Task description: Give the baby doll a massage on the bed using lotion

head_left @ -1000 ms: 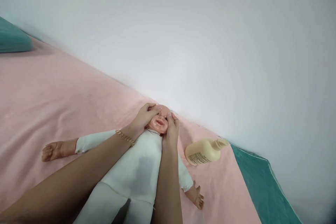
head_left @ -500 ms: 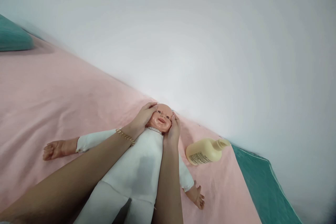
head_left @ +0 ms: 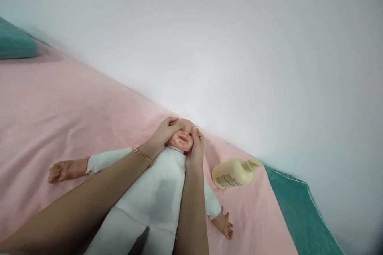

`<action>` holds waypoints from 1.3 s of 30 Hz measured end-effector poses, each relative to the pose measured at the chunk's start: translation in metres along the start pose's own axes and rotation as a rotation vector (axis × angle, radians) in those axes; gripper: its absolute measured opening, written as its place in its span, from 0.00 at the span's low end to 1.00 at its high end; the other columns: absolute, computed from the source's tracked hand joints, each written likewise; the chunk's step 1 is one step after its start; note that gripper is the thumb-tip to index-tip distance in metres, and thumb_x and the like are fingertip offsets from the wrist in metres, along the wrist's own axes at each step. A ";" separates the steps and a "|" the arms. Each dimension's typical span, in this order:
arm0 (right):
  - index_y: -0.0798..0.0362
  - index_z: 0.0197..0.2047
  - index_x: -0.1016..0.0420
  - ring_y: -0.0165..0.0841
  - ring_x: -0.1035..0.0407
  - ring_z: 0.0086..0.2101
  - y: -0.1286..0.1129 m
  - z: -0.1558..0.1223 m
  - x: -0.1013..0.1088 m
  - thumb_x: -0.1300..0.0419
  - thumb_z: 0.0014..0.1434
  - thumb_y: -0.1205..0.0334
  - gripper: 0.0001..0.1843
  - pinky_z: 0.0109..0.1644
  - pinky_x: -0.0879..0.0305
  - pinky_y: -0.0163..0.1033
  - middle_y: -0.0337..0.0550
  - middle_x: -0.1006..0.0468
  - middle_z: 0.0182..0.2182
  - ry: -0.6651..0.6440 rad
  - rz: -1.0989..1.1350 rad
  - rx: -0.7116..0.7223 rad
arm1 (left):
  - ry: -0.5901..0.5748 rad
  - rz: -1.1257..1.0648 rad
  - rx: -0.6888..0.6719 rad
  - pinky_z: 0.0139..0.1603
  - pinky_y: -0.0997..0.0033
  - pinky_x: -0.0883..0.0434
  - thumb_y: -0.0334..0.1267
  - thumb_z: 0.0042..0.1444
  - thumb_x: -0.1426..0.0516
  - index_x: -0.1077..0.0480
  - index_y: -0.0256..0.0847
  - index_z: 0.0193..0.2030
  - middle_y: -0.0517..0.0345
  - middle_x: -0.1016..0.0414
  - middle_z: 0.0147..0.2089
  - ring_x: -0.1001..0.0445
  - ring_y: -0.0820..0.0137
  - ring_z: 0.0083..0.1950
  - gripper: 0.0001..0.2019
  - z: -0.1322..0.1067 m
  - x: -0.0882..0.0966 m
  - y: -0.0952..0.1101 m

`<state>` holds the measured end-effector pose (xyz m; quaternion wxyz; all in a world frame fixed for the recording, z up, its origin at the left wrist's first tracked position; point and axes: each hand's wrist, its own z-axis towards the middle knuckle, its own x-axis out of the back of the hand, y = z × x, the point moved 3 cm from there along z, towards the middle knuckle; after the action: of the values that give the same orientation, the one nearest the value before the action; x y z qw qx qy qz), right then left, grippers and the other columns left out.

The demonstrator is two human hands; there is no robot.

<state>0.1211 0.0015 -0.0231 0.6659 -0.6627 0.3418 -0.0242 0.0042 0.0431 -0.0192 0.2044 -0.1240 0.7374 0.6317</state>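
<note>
Pinks, white and teal

White-suited doll [head_left: 155, 195] on a pink bed sheet [head_left: 74, 111] — cream-yellow bottle [head_left: 231, 172], gold bracelet [head_left: 143, 156], teal pillow [head_left: 14, 44] — pale grey-white wall [head_left: 224, 48].

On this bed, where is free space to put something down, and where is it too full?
The pink sheet lies bare between the doll's outstretched arm, the teal pillow and the wall. A smaller bare patch lies below the lotion bottle, toward the teal edge. It is crowded at the doll's head, where the left hand and right hand press.
</note>
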 end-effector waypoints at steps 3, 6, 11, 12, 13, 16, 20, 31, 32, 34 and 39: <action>0.49 0.53 0.35 0.37 0.24 0.46 0.000 -0.001 0.000 0.28 0.47 0.51 0.33 0.51 0.24 0.46 0.45 0.23 0.49 -0.016 -0.027 -0.003 | 0.013 0.021 0.012 0.49 0.62 0.27 0.41 0.45 0.32 0.30 0.38 0.49 0.46 0.25 0.51 0.24 0.57 0.50 0.25 0.003 0.002 -0.002; 0.49 0.54 0.35 0.37 0.24 0.46 0.001 0.001 0.001 0.27 0.46 0.53 0.34 0.50 0.24 0.45 0.46 0.24 0.51 0.008 -0.047 -0.022 | 0.026 0.030 0.001 0.48 0.63 0.27 0.40 0.44 0.32 0.30 0.37 0.48 0.47 0.25 0.50 0.24 0.58 0.50 0.24 0.004 0.002 -0.003; 0.49 0.52 0.33 0.36 0.23 0.44 0.001 0.004 0.002 0.30 0.48 0.54 0.29 0.48 0.23 0.45 0.44 0.23 0.50 0.069 -0.057 -0.049 | 0.028 -0.015 -0.004 0.48 0.63 0.27 0.41 0.47 0.33 0.30 0.37 0.47 0.48 0.24 0.48 0.24 0.60 0.49 0.21 0.000 0.000 -0.002; 0.49 0.51 0.32 0.36 0.23 0.44 0.001 0.005 0.002 0.30 0.48 0.53 0.28 0.48 0.23 0.45 0.44 0.23 0.49 0.081 -0.061 -0.046 | 0.021 -0.030 -0.005 0.48 0.63 0.27 0.42 0.47 0.33 0.30 0.38 0.46 0.49 0.24 0.47 0.24 0.61 0.48 0.21 0.000 -0.001 -0.001; 0.49 0.50 0.31 0.36 0.23 0.45 0.001 0.005 0.002 0.30 0.49 0.53 0.27 0.48 0.23 0.45 0.44 0.22 0.48 0.091 -0.064 -0.043 | 0.012 -0.046 -0.005 0.48 0.64 0.27 0.42 0.47 0.33 0.29 0.38 0.46 0.49 0.24 0.46 0.23 0.61 0.47 0.20 -0.001 -0.002 0.000; 0.49 0.50 0.31 0.36 0.24 0.46 0.003 0.008 0.002 0.32 0.50 0.52 0.26 0.50 0.24 0.46 0.44 0.22 0.47 0.104 -0.051 -0.032 | 0.005 -0.090 0.002 0.46 0.65 0.26 0.42 0.49 0.34 0.29 0.38 0.44 0.51 0.23 0.42 0.23 0.63 0.43 0.18 -0.004 -0.004 0.002; 0.49 0.49 0.30 0.36 0.23 0.43 0.007 0.011 0.003 0.34 0.51 0.54 0.23 0.51 0.25 0.47 0.42 0.20 0.44 0.112 -0.018 -0.009 | 0.016 -0.096 0.016 0.45 0.65 0.26 0.40 0.52 0.36 0.29 0.39 0.44 0.52 0.22 0.41 0.23 0.63 0.43 0.14 -0.007 -0.005 0.005; 0.51 0.46 0.26 0.35 0.23 0.42 0.001 0.007 0.002 0.40 0.52 0.62 0.17 0.53 0.27 0.49 0.42 0.19 0.42 0.121 0.073 -0.013 | 0.012 -0.157 0.023 0.44 0.65 0.26 0.41 0.53 0.38 0.27 0.40 0.45 0.52 0.23 0.46 0.23 0.63 0.44 0.14 -0.001 -0.002 -0.002; 0.51 0.46 0.26 0.35 0.24 0.43 0.001 0.007 0.002 0.39 0.52 0.62 0.17 0.54 0.27 0.48 0.41 0.19 0.43 0.117 0.076 -0.011 | -0.004 -0.169 0.017 0.44 0.64 0.26 0.44 0.53 0.37 0.27 0.39 0.44 0.51 0.23 0.45 0.23 0.62 0.44 0.14 -0.001 -0.002 -0.002; 0.51 0.46 0.27 0.36 0.24 0.43 0.002 0.006 0.002 0.37 0.53 0.57 0.17 0.54 0.27 0.49 0.42 0.19 0.43 0.100 0.072 -0.008 | -0.038 -0.179 0.018 0.44 0.62 0.25 0.49 0.53 0.36 0.28 0.38 0.43 0.49 0.23 0.44 0.22 0.61 0.43 0.18 -0.002 -0.003 -0.001; 0.50 0.51 0.31 0.38 0.23 0.44 0.002 0.001 -0.002 0.32 0.52 0.49 0.26 0.52 0.25 0.49 0.43 0.20 0.44 -0.053 0.028 0.003 | -0.003 -0.039 -0.020 0.49 0.62 0.26 0.48 0.47 0.32 0.29 0.37 0.46 0.45 0.24 0.49 0.24 0.58 0.50 0.24 -0.001 -0.001 0.001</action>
<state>0.1195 0.0034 -0.0244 0.6758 -0.6574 0.3332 0.0021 0.0042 0.0418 -0.0178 0.2166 -0.1395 0.7282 0.6351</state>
